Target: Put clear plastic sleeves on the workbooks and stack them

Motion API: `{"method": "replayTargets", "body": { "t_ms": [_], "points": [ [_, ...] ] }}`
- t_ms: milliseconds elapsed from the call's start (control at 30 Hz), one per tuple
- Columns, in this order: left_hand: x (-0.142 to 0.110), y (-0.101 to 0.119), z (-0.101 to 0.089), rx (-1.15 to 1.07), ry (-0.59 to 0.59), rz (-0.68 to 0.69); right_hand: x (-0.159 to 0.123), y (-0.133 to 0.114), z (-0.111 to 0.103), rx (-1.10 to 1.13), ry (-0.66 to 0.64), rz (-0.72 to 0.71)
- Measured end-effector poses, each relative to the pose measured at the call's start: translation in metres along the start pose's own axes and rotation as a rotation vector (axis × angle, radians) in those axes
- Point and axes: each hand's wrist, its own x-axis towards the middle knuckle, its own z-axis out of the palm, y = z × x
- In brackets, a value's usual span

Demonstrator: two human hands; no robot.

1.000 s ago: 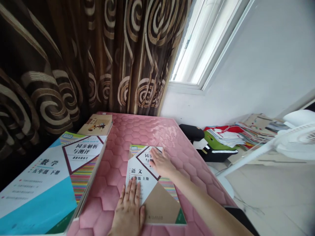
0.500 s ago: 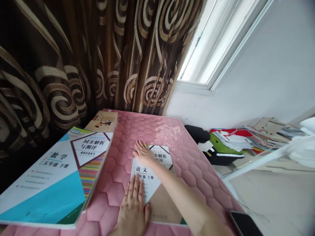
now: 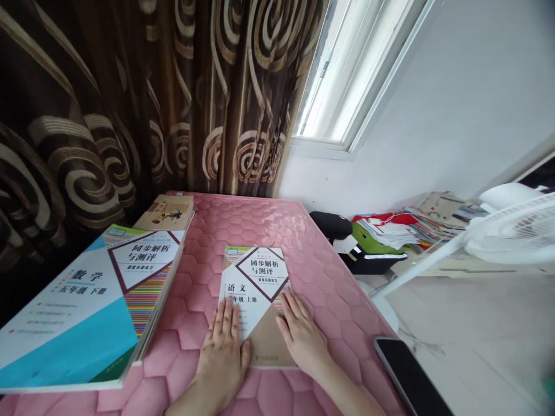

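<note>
A thin workbook with a white, brown and striped cover lies flat on the pink quilted table top. My left hand lies flat on its lower left corner, fingers stretched out and together. My right hand rests flat on its lower right part, fingers extended. Neither hand grips anything.
A stack of large workbooks lies at the left, with a small brown book behind it. A dark phone lies at the table's right edge. A patterned curtain hangs behind. A white fan and a paper pile are at the right.
My right hand has drawn back from the workbook's top to its lower right part. The left hand has stayed on the lower left corner. The view has shifted a little.
</note>
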Motion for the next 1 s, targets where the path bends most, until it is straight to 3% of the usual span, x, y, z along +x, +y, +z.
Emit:
{"method": "replayTargets", "body": {
  "t_ms": [167, 333, 467, 533, 700, 833, 1000],
  "points": [
    [0.0, 0.003, -0.004, 0.005, -0.056, -0.014, 0.021, -0.004, -0.009, 0.029, 0.143, 0.235],
    [0.008, 0.004, -0.025, -0.031, -0.247, -0.051, 0.044, 0.002, -0.025, 0.12, 0.039, 0.345],
    [0.031, 0.013, -0.04, -0.074, -0.44, -0.083, 0.054, 0.013, -0.027, 0.226, -0.03, 0.367],
    [0.046, 0.027, -0.038, -0.092, -0.457, -0.113, 0.055, 0.017, -0.026, 0.245, -0.055, 0.374],
    [0.077, 0.055, -0.016, -0.168, -0.35, -0.074, 0.05, 0.019, -0.023, 0.218, -0.12, 0.305],
    [0.085, 0.029, -0.011, -0.23, -0.358, -0.008, 0.046, 0.02, -0.023, 0.196, -0.095, 0.287],
    [0.077, -0.03, -0.016, -0.147, -0.329, -0.166, 0.047, 0.024, -0.022, 0.272, -0.032, 0.293]
  ]
}}
